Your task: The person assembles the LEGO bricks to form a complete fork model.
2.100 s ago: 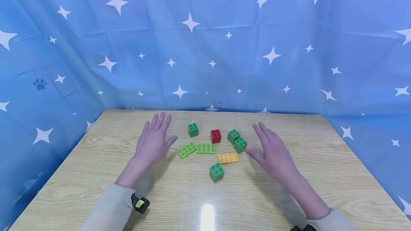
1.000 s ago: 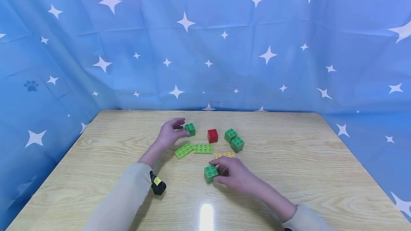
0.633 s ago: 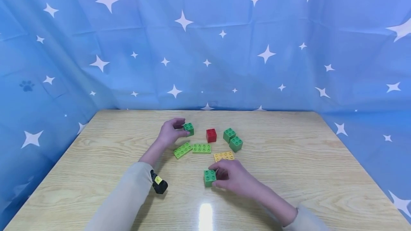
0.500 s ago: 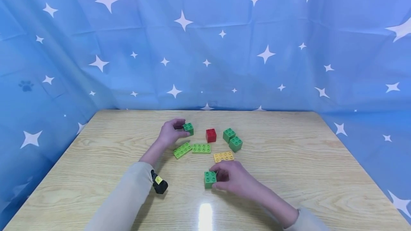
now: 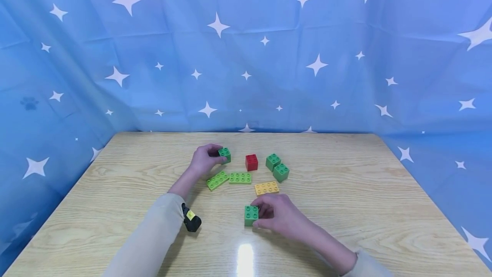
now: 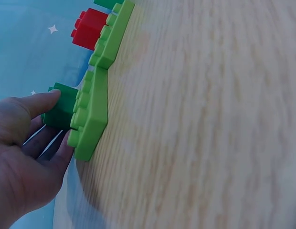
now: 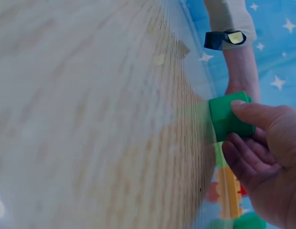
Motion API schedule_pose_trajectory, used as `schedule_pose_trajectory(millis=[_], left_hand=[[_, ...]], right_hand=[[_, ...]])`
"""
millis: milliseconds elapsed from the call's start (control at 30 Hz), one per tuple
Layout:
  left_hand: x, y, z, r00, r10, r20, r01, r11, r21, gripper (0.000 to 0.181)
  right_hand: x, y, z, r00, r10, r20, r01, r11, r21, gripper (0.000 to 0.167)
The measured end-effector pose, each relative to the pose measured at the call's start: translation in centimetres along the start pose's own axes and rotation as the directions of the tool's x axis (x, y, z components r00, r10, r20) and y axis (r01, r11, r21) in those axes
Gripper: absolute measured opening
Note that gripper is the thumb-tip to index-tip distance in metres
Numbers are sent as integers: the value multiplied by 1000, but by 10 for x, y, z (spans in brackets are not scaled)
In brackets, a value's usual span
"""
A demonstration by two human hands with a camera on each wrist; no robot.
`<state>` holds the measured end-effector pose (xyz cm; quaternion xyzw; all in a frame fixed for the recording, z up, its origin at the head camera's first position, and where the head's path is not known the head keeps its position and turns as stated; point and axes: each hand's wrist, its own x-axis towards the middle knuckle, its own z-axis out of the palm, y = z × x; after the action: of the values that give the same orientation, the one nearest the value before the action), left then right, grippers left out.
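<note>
At the back left of the wooden table, my left hand [image 5: 202, 160] pinches a green toy building brick [image 5: 225, 156] between thumb and fingers. In the left wrist view, that green brick [image 6: 62, 109] shows behind a lime-green flat brick [image 6: 93, 114], with the thumb on its near side. Closer to me, my right hand [image 5: 282, 215] holds another green brick [image 5: 251, 215] from its right side, studs up. The right wrist view shows the thumb pressed on one face of this green brick [image 7: 227, 117], which sits on the tabletop.
Two lime-green flat bricks, a left one [image 5: 218, 181] and a right one [image 5: 240, 178], lie between the hands. A red brick [image 5: 251, 162], two green bricks [image 5: 277, 167] and a yellow flat brick [image 5: 267, 188] lie around them. A blue star-patterned curtain [image 5: 246, 54] hangs behind.
Both hands came from hovering with spread fingers to grasp a green brick each. The front green brick has turned square to me and shifted slightly nearer. Over the last half second, little has moved.
</note>
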<state>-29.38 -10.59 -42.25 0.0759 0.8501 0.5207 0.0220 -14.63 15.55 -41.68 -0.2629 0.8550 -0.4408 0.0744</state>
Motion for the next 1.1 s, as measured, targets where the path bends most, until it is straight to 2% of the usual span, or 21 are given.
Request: schedule_pose_trajectory(millis=[367,533,733,867,1100], left_hand=[[-9,-1,-11,1000,-5,25,5,1000,4,40],[-17,3,-19,999,25,36,-25,1000,-2,41],[-40,12,-26,996,70,62,-70,998,-6,40],[-58,18,-25,990,93,103,-87,994,-65,39],[-88,29,-16,980,101,169,-69,980,-185,38]], right_hand=[[1,2,3,1000,24,2,-25,999,27,36],[3,4,5,998,60,-6,-60,998,33,36],[5,5,7,997,73,-10,-72,994,82,38],[6,5,9,996,90,-17,-88,992,95,39],[8,5,8,994,107,-22,-105,989,101,40]])
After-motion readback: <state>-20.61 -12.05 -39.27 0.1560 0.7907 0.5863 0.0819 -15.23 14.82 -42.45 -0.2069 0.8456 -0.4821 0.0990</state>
